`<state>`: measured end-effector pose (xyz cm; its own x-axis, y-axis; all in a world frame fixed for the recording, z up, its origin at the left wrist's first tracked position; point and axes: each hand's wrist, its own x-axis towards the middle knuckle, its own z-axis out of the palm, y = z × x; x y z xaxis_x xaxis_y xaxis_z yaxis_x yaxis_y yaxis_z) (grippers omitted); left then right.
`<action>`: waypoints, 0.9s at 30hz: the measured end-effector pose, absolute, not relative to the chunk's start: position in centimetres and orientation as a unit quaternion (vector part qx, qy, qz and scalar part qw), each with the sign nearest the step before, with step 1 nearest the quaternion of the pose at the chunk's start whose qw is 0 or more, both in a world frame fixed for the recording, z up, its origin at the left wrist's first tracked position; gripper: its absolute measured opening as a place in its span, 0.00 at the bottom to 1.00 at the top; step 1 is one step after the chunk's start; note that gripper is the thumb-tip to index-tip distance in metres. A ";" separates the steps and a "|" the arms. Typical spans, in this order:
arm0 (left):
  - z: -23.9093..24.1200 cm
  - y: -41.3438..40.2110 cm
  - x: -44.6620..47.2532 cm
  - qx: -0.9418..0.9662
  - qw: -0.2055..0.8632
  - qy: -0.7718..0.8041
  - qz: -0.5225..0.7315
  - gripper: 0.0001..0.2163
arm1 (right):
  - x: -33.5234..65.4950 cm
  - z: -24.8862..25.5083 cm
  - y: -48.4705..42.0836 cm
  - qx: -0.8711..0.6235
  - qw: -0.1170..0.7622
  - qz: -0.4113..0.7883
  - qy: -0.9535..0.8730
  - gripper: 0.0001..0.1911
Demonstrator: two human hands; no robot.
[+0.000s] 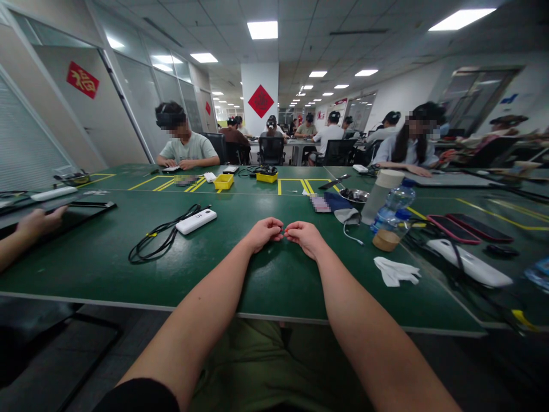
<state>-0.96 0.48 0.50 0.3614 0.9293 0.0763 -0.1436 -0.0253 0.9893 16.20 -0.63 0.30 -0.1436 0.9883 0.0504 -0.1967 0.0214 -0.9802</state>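
My left hand (265,233) and my right hand (305,236) rest side by side on the green table (266,274), fingertips nearly touching. Both hands have their fingers curled and pinched together; whatever sits between the fingertips is too small to make out. To the left lies a white power bank (196,221) with a coiled black cable (158,240). On the right stand a clear plastic bottle (394,214) and a crumpled white tissue (395,270).
Another person's hand (36,222) rests on a dark tablet at far left. Yellow bins (223,181) sit further back. Phones (453,228) and a white device (469,263) lie at right. Seated people work at the tables behind.
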 end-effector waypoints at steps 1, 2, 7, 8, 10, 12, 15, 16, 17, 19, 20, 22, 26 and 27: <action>0.5 0.4 -0.9 0.566 0.601 0.352 0.442 0.09 | 16.2 0.3 -0.6 -0.401 0.517 0.573 -0.494 0.08; 0.6 0.4 -0.9 0.566 0.599 0.356 0.441 0.09 | 16.2 0.3 -0.7 -0.400 0.517 0.574 -0.494 0.08; 0.7 0.3 -0.8 0.563 0.598 0.361 0.442 0.08 | 16.2 0.4 -0.6 -0.396 0.522 0.577 -0.487 0.07; 0.7 0.3 -0.8 0.565 0.598 0.358 0.441 0.08 | 16.2 0.3 -0.6 -0.397 0.523 0.579 -0.484 0.06; 0.6 0.3 -0.8 0.567 0.598 0.354 0.441 0.09 | 16.3 0.3 -0.6 -0.400 0.524 0.581 -0.478 0.05; 0.6 0.4 -0.8 0.564 0.599 0.354 0.445 0.11 | 16.3 0.3 -0.5 -0.404 0.522 0.581 -0.477 0.05; 0.5 0.5 -0.8 0.550 0.601 0.362 0.454 0.11 | 16.3 0.3 -0.5 -0.408 0.518 0.578 -0.481 0.06; 0.5 0.5 -0.7 0.544 0.604 0.365 0.455 0.10 | 16.3 0.3 -0.5 -0.409 0.517 0.577 -0.483 0.06; 0.6 0.5 -0.7 0.538 0.607 0.367 0.455 0.09 | 16.3 0.3 -0.5 -0.410 0.515 0.576 -0.485 0.06; 0.6 0.4 -0.8 0.533 0.614 0.364 0.455 0.07 | 16.2 0.3 -0.6 -0.410 0.511 0.576 -0.489 0.06; 0.7 0.4 -0.8 0.535 0.615 0.359 0.454 0.07 | 16.2 0.3 -0.6 -0.408 0.510 0.576 -0.491 0.06; 0.7 0.3 -0.9 0.542 0.614 0.352 0.453 0.08 | 16.2 0.3 -0.6 -0.404 0.511 0.576 -0.494 0.07; 0.8 0.1 -0.9 0.549 0.610 0.355 0.448 0.09 | 16.2 0.3 -0.7 -0.398 0.516 0.575 -0.493 0.08; 0.8 0.1 -0.9 0.550 0.609 0.358 0.445 0.09 | 16.2 0.4 -0.7 -0.397 0.517 0.578 -0.492 0.08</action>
<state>-0.87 0.06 0.84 0.3472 0.9363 0.0526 -0.1485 -0.0005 0.9889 16.23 -0.69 0.37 -0.1512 0.9872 0.0497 -0.2060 0.0177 -0.9784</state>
